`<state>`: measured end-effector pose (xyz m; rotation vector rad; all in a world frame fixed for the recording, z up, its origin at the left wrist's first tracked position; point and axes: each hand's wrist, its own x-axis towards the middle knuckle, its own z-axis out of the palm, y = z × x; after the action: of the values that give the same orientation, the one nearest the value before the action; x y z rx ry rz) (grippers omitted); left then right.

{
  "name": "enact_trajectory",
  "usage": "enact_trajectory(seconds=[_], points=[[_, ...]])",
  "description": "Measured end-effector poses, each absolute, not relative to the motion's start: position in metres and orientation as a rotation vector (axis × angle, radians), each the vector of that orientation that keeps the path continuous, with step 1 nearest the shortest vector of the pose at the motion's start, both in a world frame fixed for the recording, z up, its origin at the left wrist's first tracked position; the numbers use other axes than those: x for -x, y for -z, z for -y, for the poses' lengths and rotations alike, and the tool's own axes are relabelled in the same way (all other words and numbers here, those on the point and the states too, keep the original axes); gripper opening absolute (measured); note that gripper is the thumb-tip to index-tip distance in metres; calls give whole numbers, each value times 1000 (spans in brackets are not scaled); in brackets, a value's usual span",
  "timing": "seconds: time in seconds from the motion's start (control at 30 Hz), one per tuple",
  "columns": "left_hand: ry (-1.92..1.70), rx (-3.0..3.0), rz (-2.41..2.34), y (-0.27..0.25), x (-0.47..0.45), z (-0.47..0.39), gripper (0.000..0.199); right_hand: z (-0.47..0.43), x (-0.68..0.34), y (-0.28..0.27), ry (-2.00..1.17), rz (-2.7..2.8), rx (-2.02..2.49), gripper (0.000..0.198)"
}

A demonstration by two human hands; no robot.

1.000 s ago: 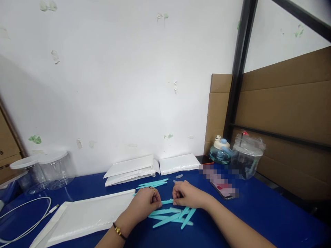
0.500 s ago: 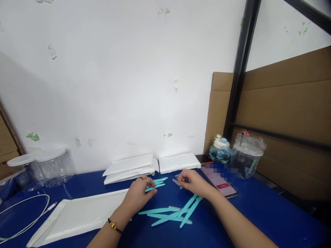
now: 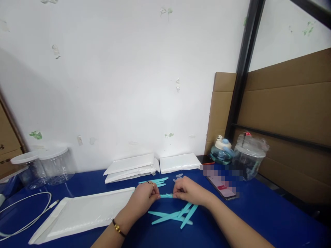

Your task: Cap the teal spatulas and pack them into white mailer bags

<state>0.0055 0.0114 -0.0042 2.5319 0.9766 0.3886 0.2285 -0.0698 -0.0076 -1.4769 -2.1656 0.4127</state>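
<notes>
My left hand (image 3: 148, 194) pinches the handle of a turquoise eyebrow razor (image 3: 166, 196), held level above the table. At its other end, my right hand (image 3: 186, 190) has thumb and fingers closed on the tip; a pale clear piece, seemingly a cap, partly shows there. Below the hands lies a crossed pile of turquoise razors (image 3: 170, 217). Just beyond my left hand, several more turquoise razors (image 3: 158, 181) lie side by side, partly covered by it. A few small clear caps (image 3: 179, 176) rest behind my right hand.
White padded mailers lie left (image 3: 85, 213), at the back (image 3: 131, 165) and back right (image 3: 179, 162). A phone (image 3: 222, 187), blue bottle (image 3: 221, 151) and lidded clear tub (image 3: 249, 158) stand right. Clear jars (image 3: 55, 165) and a white cable (image 3: 49, 203) are left.
One razor has left the front pile and is now between my hands. My right hand has come left and down from the caps; my left hand has moved slightly right to meet it.
</notes>
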Motion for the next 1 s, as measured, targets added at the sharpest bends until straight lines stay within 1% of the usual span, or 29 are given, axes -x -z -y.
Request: enact_trajectory(seconds=[0.1,0.23,0.3,0.4,0.47,0.53,0.6,0.8,0.9,1.0], points=[[-445,-2591,-1136,3,1,-25,10,65,-243,5,-238,2022,1650,17],[-437,-2631,-1209,7,5,-36,10,63,-260,0,-193,1844,1832,14],[-500,-2649,-1194,8,5,-33,12,68,-268,-2,-246,1838,1811,13],[-609,-2630,-1168,7,3,-25,20,78,-285,-5,-443,1911,1742,9],[-620,-2608,-1130,5,2,-19,19,84,-296,-5,-558,1979,1776,14],[-614,-2589,-1088,3,0,-14,17,87,-302,-4,-578,2013,1830,15],[-616,-2570,-1061,2,-1,-11,16,88,-301,-4,-583,2033,1844,9],[-620,-2543,-888,2,-6,4,25,84,-273,-6,-789,2077,1739,8],[-557,-2584,-812,4,-11,11,26,80,-254,-3,-774,2055,1589,7],[-429,-2648,-806,5,-13,10,17,77,-241,0,-709,2025,1519,5]])
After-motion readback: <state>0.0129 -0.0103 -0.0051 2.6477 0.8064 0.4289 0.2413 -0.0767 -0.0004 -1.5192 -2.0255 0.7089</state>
